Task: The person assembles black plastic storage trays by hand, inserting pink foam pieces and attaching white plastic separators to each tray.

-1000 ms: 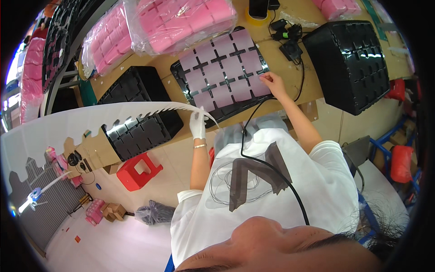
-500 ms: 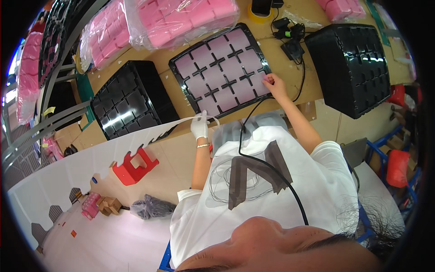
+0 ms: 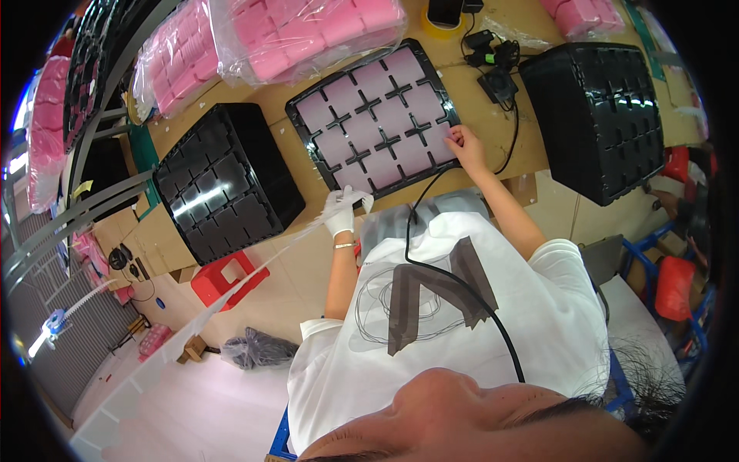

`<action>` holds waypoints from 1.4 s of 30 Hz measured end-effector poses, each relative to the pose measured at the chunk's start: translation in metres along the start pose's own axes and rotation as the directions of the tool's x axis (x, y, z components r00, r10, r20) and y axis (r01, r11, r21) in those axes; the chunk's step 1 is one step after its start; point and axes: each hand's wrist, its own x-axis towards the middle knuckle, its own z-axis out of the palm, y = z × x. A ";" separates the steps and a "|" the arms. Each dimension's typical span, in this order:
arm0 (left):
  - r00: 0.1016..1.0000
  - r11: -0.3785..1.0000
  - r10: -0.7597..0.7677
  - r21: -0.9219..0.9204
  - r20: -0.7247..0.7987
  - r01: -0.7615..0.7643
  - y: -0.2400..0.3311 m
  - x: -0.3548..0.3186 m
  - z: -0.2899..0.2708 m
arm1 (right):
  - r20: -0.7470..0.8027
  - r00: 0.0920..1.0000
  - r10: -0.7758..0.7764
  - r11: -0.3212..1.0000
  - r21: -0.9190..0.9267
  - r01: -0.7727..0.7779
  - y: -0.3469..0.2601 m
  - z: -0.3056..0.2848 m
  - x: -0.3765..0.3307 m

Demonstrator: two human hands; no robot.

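A black tray [image 3: 409, 183] with pinkish-lilac panels framed by black cross-shaped ribs lies tilted on the workbench in front of me. My left hand [image 3: 339, 211], in a white glove, is closed at the tray's near left corner. It grips the end of a long white plastic sheet [image 3: 196, 323], which trails down to the lower left and shows nearly edge-on. My bare right hand [image 3: 467, 148] pinches at the tray's right edge, where a bit of pink shows by the fingertips. What exactly the fingers hold is too small to make out.
Stacked black trays stand left [image 3: 231, 177] and right [image 3: 596, 115] on the cardboard-covered bench [image 3: 481, 123]. Pink foam in clear plastic [image 3: 308, 35] lies behind. Black adapters and cables [image 3: 496, 81] sit at back right. A red stool [image 3: 231, 279] stands on the floor.
The white sheet has swung from a broad face to nearly edge-on, uncovering more of the red stool and floor. Its end is now bunched at my left hand. My right hand has barely moved.
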 end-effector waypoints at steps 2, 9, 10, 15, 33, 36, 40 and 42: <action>1.000 0.998 0.021 0.061 0.015 -0.022 0.015 0.000 -0.007 | -0.009 1.000 -0.027 0.999 -0.026 0.026 0.000 -0.003 -0.001; 0.976 0.995 0.020 0.099 -0.217 0.002 0.063 0.017 -0.038 | -0.172 0.958 -0.231 0.955 -0.229 0.190 -0.031 -0.009 0.028; 0.923 0.970 0.191 0.209 -0.333 -0.126 0.071 0.026 -0.043 | -0.203 0.916 -0.347 0.910 -0.310 0.276 -0.038 -0.008 0.038; 0.866 0.853 0.495 0.231 -0.072 -0.468 0.142 0.089 -0.038 | 0.097 0.826 -0.555 0.741 -0.393 0.544 -0.076 0.022 0.093; 0.922 0.736 0.387 0.608 -0.014 -0.299 0.118 0.173 0.001 | 0.292 0.851 -0.436 0.534 -0.678 0.506 -0.074 0.059 0.157; 0.936 0.722 0.352 0.640 -0.013 -0.262 0.123 0.183 -0.008 | 0.289 0.856 -0.428 0.536 -0.682 0.498 -0.071 0.060 0.157; 0.908 0.720 0.419 0.607 0.007 -0.337 0.126 0.175 -0.009 | 0.284 0.851 -0.442 0.557 -0.657 0.509 -0.070 0.063 0.155; 0.911 0.718 0.412 0.624 -0.021 -0.310 0.125 0.177 -0.015 | 0.268 0.850 -0.453 0.551 -0.666 0.503 -0.073 0.065 0.161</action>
